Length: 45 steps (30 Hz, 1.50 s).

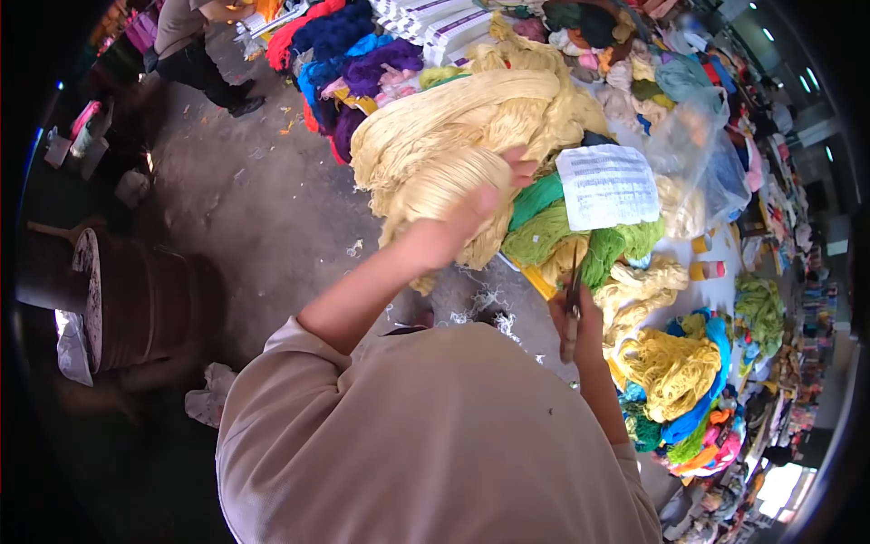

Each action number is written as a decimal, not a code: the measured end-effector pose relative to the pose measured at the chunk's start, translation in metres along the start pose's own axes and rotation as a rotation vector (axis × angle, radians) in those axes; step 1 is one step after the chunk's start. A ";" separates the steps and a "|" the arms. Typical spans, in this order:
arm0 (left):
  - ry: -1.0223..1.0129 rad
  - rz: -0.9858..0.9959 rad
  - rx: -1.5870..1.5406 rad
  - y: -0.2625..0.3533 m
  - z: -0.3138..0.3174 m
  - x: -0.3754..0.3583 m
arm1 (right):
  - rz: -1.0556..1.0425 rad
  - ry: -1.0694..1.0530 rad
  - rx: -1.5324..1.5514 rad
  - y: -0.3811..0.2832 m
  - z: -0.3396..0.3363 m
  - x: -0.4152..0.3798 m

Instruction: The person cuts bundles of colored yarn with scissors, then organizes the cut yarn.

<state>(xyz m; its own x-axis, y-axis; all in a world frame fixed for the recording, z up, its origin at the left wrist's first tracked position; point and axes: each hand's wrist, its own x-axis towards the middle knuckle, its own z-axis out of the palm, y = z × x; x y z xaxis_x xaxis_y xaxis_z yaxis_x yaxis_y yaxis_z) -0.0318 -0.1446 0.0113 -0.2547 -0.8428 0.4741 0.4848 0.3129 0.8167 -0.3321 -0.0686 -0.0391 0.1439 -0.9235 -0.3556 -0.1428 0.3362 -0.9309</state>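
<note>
My left hand (469, 210) reaches over a thick skein of cream yarn (453, 181), slightly blurred, with its fingers stretched out along the skein's right side. More cream yarn (462, 100) is heaped behind it and hangs toward the floor at the front. My right hand (587, 317) is closed around dark-bladed scissors (572, 304), held low in front of the table with the blades pointing up and away from me. Close beyond the scissors lie green yarn skeins (544, 234) and a printed white sheet of paper (609, 187).
Yellow yarn (671, 367) and blue yarn (702, 412) lie at the right. Behind the paper is a clear plastic bag (693, 154). Purple yarn (385, 68) sits at the back left. A rusty drum (136, 299) stands on the floor at left; a person (195, 50) is farther back.
</note>
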 end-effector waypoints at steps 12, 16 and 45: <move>-0.423 0.277 1.419 0.047 -0.010 0.010 | -0.473 -0.106 0.161 -0.084 0.057 0.012; 0.135 0.088 0.376 0.035 -0.054 -0.021 | -0.632 -0.126 0.067 -0.076 0.031 0.003; 0.253 -0.013 -1.157 0.040 -0.008 -0.009 | 0.114 -0.432 0.093 -0.093 0.084 0.006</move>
<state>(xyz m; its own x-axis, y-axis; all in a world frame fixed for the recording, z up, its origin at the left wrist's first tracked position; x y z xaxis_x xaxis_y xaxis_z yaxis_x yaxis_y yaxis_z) -0.0035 -0.1280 0.0373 -0.1557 -0.9463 0.2833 0.9853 -0.1693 -0.0239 -0.2354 -0.0904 0.0385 0.5306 -0.7244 -0.4401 -0.0960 0.4645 -0.8803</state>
